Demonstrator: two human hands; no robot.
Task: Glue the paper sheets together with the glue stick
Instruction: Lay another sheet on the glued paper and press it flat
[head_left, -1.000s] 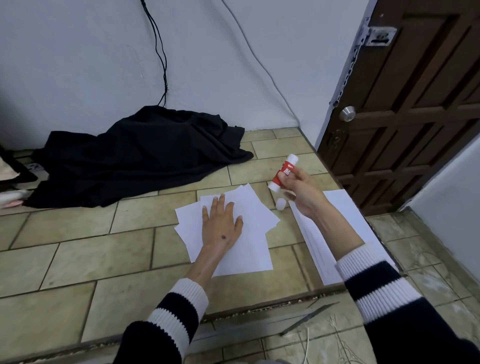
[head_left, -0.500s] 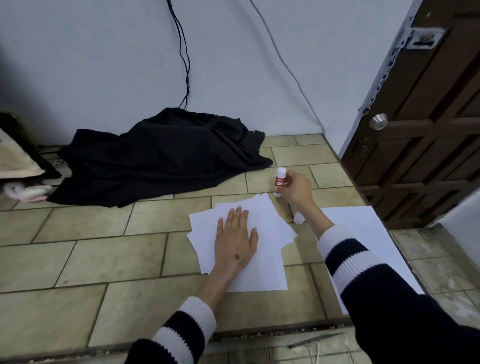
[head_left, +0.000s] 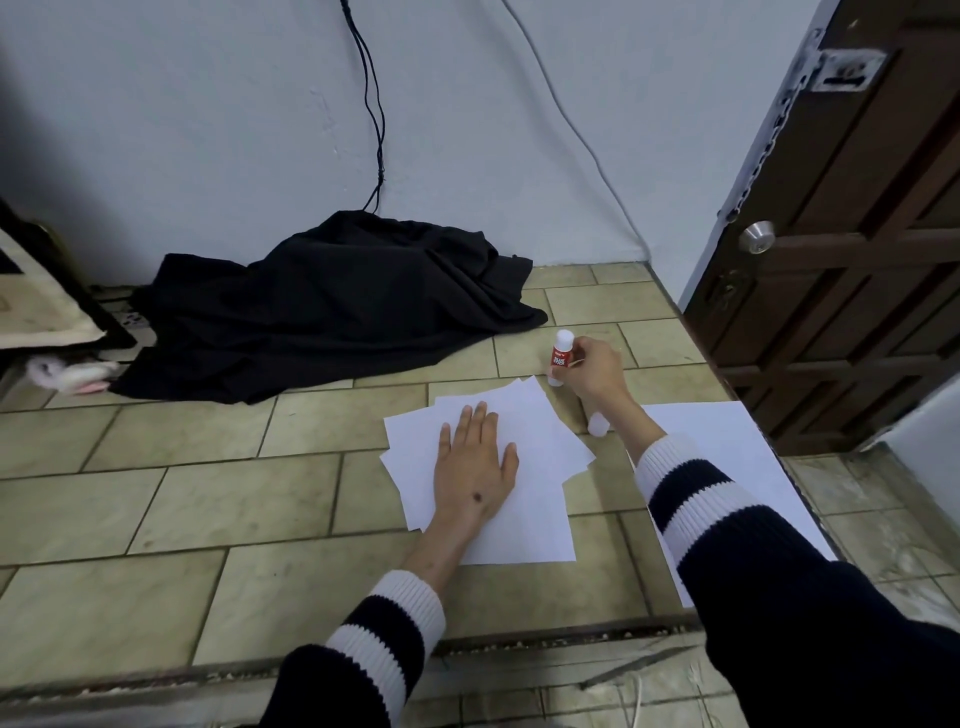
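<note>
The beige tiled floor (head_left: 218, 499) carries everything. A large crumpled black cloth (head_left: 332, 312) lies at its far edge against the pale wall, and a dark brown wooden door (head_left: 857, 249) stands at the far right. A big white paper sheet (head_left: 727, 447) lies flat near the right edge of the floor, partly under the right sleeve. In the middle is a fanned pile of white paper sheets (head_left: 530, 499) – the left hand (head_left: 475, 467) presses on it with straight, spread fingers. Just beyond the far right corner of the pile, the right hand (head_left: 597, 371) grips the small red and white glue stick (head_left: 561, 358), upright, its bottom touching the floor. A small white cap (head_left: 597, 423) lies just beside the right wrist.
</note>
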